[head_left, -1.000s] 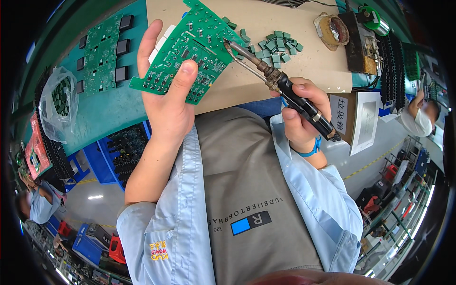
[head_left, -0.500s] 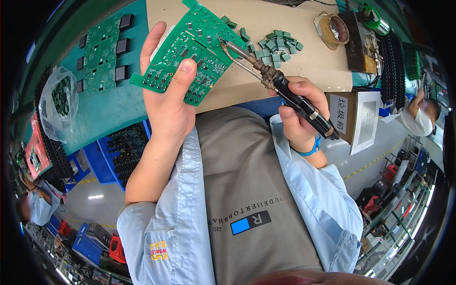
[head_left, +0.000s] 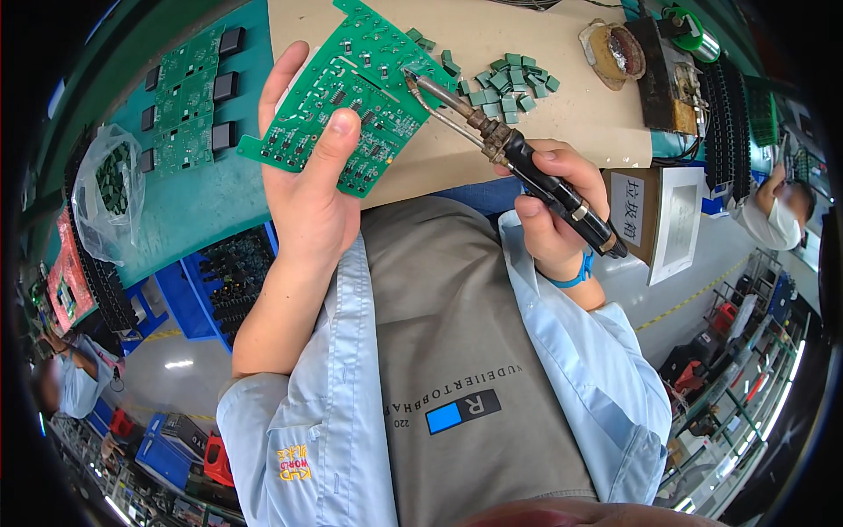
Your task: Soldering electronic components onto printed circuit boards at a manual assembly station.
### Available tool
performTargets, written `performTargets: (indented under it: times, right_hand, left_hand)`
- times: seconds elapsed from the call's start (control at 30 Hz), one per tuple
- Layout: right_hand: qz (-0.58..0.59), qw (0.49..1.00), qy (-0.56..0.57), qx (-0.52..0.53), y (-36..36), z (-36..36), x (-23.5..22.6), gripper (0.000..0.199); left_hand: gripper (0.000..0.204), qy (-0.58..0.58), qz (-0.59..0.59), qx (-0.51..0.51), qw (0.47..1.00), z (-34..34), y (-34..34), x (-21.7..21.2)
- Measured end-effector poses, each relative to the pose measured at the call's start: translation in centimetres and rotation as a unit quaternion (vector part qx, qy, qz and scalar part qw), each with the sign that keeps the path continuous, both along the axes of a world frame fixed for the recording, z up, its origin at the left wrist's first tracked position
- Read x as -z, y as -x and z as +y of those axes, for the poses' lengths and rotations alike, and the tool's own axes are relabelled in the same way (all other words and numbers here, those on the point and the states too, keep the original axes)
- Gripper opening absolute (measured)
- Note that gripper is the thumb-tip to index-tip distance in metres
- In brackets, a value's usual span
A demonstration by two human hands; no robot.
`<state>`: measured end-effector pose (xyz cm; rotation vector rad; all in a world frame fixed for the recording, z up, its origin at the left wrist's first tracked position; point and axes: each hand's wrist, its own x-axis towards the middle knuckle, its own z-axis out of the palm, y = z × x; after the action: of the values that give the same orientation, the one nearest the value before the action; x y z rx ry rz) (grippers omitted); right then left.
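A green circuit board [head_left: 351,83] is gripped in my left hand [head_left: 309,193], thumb across its populated face and fingers behind it. My right hand [head_left: 562,206] is closed round the black handle of a soldering iron [head_left: 505,145] with a thin metal tube along its shaft. The iron's tip meets the board near its right edge, or is very close to it. Just beyond the board, small green rectangular components [head_left: 509,83] lie in a loose pile on the tan work surface [head_left: 544,35].
Boards with black blocks [head_left: 189,97] lie on the green mat at left, beside a clear bag [head_left: 110,189] of green parts. A round tip-cleaning pot [head_left: 615,53] and a green solder spool [head_left: 698,39] stand at far right. A cardboard box [head_left: 641,211] hangs by the table edge.
The board has shifted very slightly to the left in my left hand. The soldering iron stays almost in the same place.
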<state>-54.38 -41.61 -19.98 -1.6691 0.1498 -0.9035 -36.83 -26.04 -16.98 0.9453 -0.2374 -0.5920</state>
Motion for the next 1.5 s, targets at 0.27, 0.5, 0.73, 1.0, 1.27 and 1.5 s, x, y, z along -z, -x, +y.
performTargets:
  times: [0.27,0.5,0.73,1.0,1.27,1.5]
  right_hand:
    - [-0.028,1.0,-0.009,-0.005,0.1,-0.2,0.0,0.04]
    - [-0.164,0.983,0.004,0.079,0.6,-1.5,0.9,0.039]
    - [-0.161,0.964,-0.062,0.2,1.8,-4.6,0.5,0.037]
    - [-0.012,0.933,0.027,0.359,1.0,-5.9,2.0,0.038]
    - [0.079,0.928,-0.019,0.363,0.9,-6.0,3.0,0.039]
    - [0.009,0.933,-0.018,0.359,0.2,-6.4,2.7,0.04]
  left_hand:
    - [0.067,0.002,0.021,-0.021,1.0,-0.3,0.3,-0.2]
    - [0.048,-0.012,0.18,0.003,0.984,1.1,-1.9,1.4]
    - [0.026,0.141,0.301,0.068,0.941,1.7,-3.9,2.3]
    - [0.022,0.232,0.375,0.155,0.884,1.7,-4.7,2.9]
    - [0.023,0.026,0.231,-0.006,0.972,-0.3,-1.3,-1.5]
    - [0.019,-0.192,-0.346,-0.119,0.911,1.3,0.6,0.0]
